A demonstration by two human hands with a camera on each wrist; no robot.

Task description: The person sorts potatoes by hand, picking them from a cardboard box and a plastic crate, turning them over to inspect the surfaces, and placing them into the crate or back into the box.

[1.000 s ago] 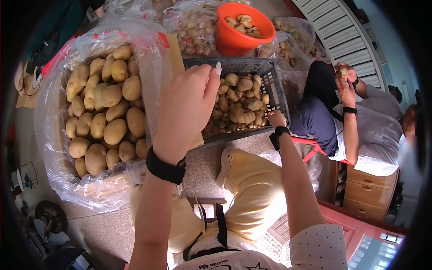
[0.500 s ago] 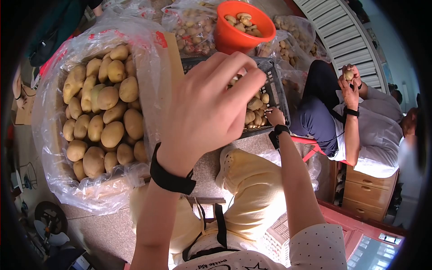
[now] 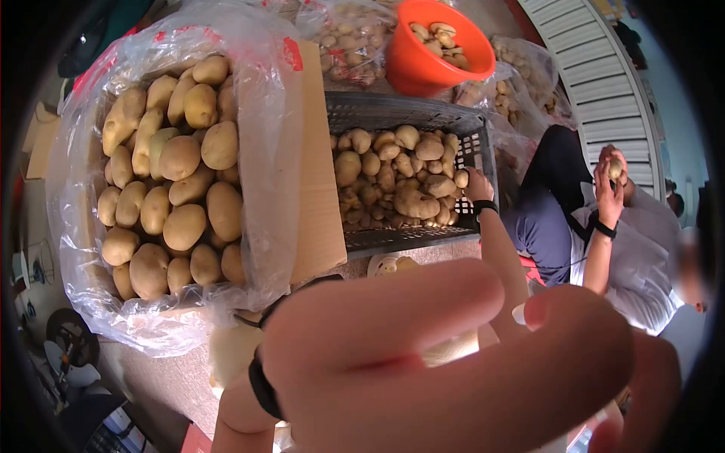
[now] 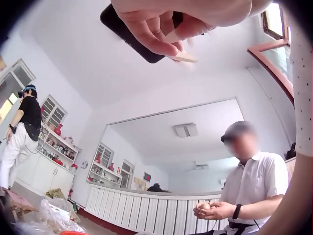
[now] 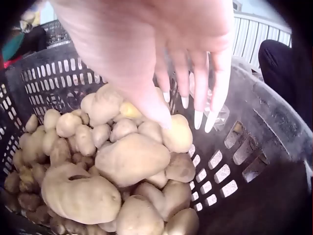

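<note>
My left hand (image 3: 453, 377) is raised close to the head camera, large and blurred, its fingers curled. In the left wrist view that hand (image 4: 195, 14) overlaps a dark flat device (image 4: 134, 39); nothing shows held in its fingers. My right hand (image 3: 478, 185) is at the right end of a black plastic crate (image 3: 411, 107) of potatoes (image 3: 415, 204). In the right wrist view, the right hand's fingers (image 5: 199, 88) reach down straight before the slotted wall, with the thumb tip right at a small pale potato (image 5: 178, 134).
Left of the crate stands a cardboard box (image 3: 321, 166) lined with clear plastic, full of larger potatoes (image 3: 181, 158). Behind are an orange bucket (image 3: 411, 57) of potatoes and plastic bags (image 3: 343, 38) of more. At right sits a person (image 3: 634, 241) holding a potato (image 3: 615, 169).
My left hand has risen from above the crate toward the head camera, uncovering the crate's potatoes. The right hand stays at the crate's right end. The view has shifted slightly.
</note>
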